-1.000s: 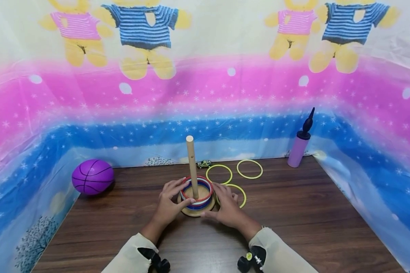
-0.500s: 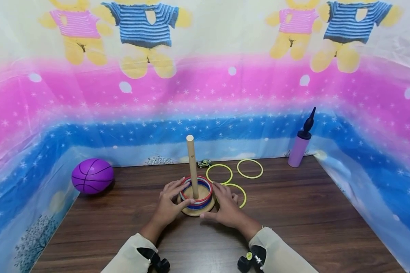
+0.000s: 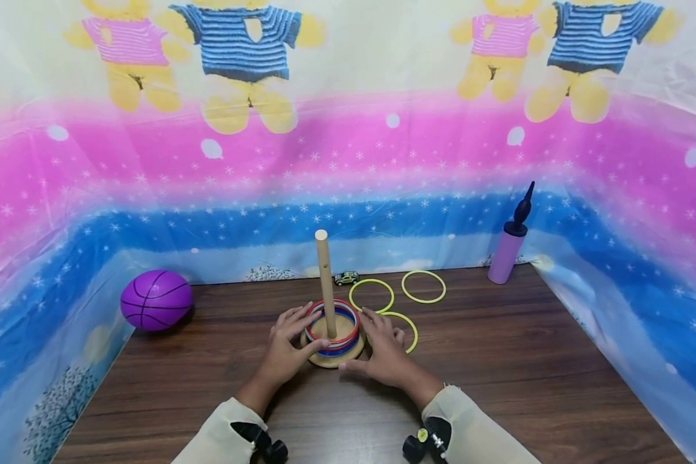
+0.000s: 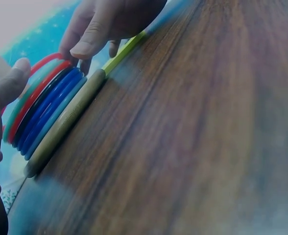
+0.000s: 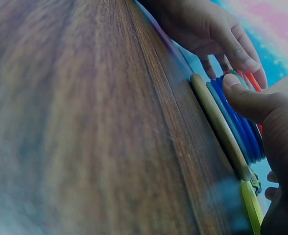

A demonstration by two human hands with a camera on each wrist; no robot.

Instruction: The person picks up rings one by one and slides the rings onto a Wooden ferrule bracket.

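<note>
A round wooden base [image 3: 332,363] with an upright peg [image 3: 326,283] stands on the table, with a stack of toss rings [image 3: 341,348] around the peg. Red, pale, dark and blue rings show edge-on in the left wrist view, a red ring [image 4: 47,60] uppermost. My left hand [image 3: 290,338] holds the stack's left side, its thumb on the near rim and its fingers behind. On the right, my right hand [image 3: 387,351] touches the rings with its fingertips; its thumb [image 5: 237,87] is extended near the front, and whether it touches anything cannot be told.
Three yellow rings lie to the right: one [image 3: 372,281] behind, one [image 3: 424,301] farther back, one [image 3: 415,335] partly behind my right hand. A toy car [image 3: 347,278] is behind the peg. A purple ball [image 3: 157,300] sits left; a purple hand pump [image 3: 506,258] stands back right.
</note>
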